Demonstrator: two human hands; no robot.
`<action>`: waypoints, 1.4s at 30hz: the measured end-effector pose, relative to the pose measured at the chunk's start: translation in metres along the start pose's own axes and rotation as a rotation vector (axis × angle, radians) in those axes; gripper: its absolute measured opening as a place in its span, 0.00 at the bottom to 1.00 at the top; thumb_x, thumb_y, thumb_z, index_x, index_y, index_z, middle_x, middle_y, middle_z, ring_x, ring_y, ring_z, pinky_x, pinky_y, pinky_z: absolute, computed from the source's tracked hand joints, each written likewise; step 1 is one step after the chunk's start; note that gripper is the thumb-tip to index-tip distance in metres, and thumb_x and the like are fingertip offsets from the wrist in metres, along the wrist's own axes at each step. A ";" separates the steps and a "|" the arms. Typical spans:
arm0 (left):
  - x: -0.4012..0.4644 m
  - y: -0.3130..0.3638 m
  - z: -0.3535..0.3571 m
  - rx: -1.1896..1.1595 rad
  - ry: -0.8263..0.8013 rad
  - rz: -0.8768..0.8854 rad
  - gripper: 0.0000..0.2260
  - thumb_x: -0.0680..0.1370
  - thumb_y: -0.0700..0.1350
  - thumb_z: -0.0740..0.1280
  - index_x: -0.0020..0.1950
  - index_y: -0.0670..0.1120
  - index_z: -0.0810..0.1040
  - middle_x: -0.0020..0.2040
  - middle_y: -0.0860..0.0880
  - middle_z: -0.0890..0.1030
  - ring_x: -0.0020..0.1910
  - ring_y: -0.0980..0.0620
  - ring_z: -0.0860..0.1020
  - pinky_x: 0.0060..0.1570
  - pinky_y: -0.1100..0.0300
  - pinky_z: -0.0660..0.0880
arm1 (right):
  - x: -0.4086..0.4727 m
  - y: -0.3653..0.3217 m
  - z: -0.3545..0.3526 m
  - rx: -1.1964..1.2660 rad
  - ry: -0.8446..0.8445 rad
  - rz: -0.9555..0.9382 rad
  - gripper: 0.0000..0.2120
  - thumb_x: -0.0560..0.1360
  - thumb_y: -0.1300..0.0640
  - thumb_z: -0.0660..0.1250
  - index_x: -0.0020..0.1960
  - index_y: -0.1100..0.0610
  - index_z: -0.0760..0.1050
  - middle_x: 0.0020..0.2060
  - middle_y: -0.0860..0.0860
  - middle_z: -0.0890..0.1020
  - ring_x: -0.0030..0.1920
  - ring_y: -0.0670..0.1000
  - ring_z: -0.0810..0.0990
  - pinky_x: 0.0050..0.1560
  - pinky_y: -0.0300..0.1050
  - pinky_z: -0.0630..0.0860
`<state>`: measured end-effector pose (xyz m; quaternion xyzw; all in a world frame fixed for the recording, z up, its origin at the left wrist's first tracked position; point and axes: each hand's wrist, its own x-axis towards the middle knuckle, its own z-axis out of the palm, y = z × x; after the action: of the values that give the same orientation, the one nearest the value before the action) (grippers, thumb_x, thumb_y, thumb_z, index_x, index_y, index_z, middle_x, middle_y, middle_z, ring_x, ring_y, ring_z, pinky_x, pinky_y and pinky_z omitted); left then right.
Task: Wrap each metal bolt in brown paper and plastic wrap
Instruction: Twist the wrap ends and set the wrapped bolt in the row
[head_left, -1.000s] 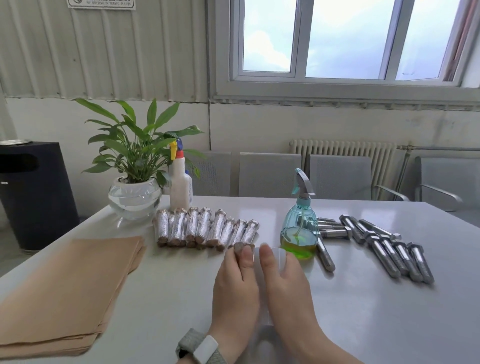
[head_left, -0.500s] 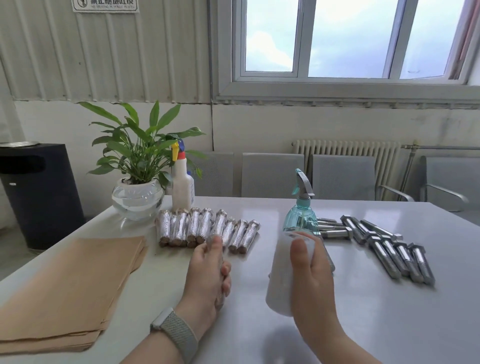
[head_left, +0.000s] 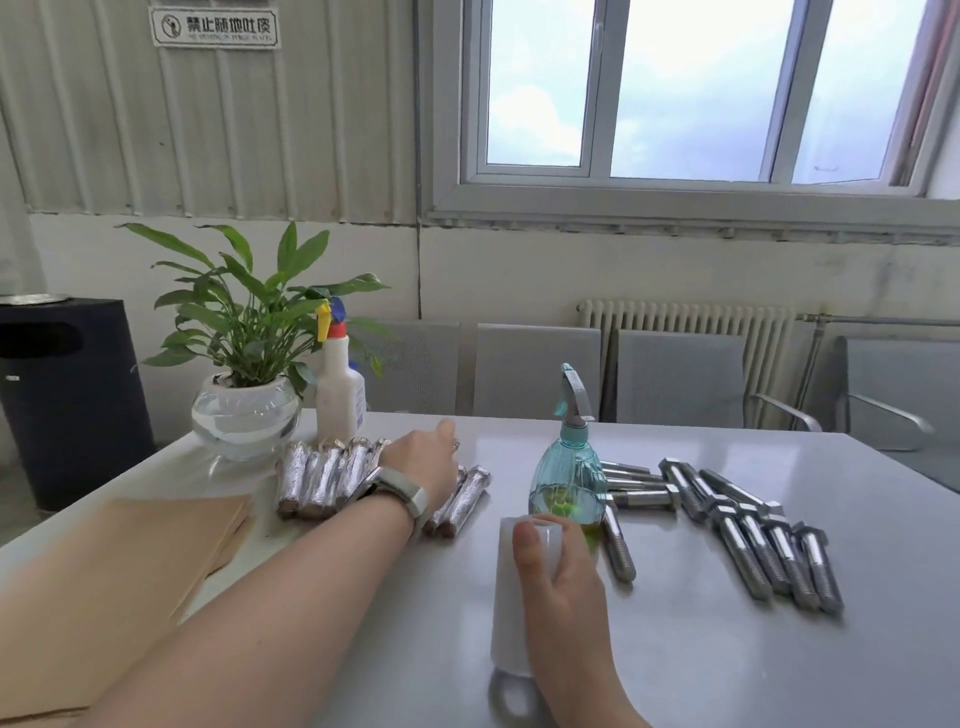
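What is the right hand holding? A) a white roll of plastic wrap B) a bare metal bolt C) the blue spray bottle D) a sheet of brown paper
A. The right hand grips the white roll of plastic wrap, standing upright near the table's front edge; the blue spray bottle stands untouched behind it, the bare bolts lie further right, and the brown paper is on the left.
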<state>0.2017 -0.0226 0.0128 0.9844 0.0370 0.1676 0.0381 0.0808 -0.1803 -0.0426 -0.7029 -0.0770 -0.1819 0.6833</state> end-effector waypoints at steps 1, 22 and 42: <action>0.006 0.000 0.006 0.021 0.004 0.017 0.11 0.80 0.46 0.59 0.62 0.47 0.66 0.54 0.43 0.80 0.51 0.41 0.79 0.39 0.56 0.67 | 0.001 0.001 0.000 0.000 -0.007 -0.007 0.22 0.66 0.31 0.62 0.49 0.47 0.76 0.38 0.45 0.82 0.38 0.41 0.80 0.34 0.32 0.73; -0.055 -0.009 -0.008 -0.405 0.240 0.046 0.04 0.79 0.50 0.63 0.51 0.56 0.78 0.49 0.54 0.76 0.49 0.57 0.76 0.45 0.58 0.71 | 0.003 0.001 -0.002 0.023 0.018 0.063 0.28 0.61 0.26 0.60 0.48 0.45 0.76 0.41 0.38 0.82 0.41 0.38 0.80 0.42 0.37 0.73; -0.155 0.004 0.001 -1.167 0.063 0.020 0.11 0.76 0.41 0.70 0.40 0.58 0.83 0.41 0.55 0.84 0.39 0.57 0.81 0.40 0.63 0.76 | -0.005 0.004 0.006 0.029 -0.116 -0.028 0.25 0.65 0.33 0.68 0.56 0.45 0.73 0.45 0.39 0.82 0.42 0.44 0.83 0.43 0.43 0.80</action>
<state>0.0570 -0.0397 -0.0387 0.7954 -0.0697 0.1896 0.5714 0.0786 -0.1735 -0.0478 -0.7011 -0.1289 -0.1492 0.6853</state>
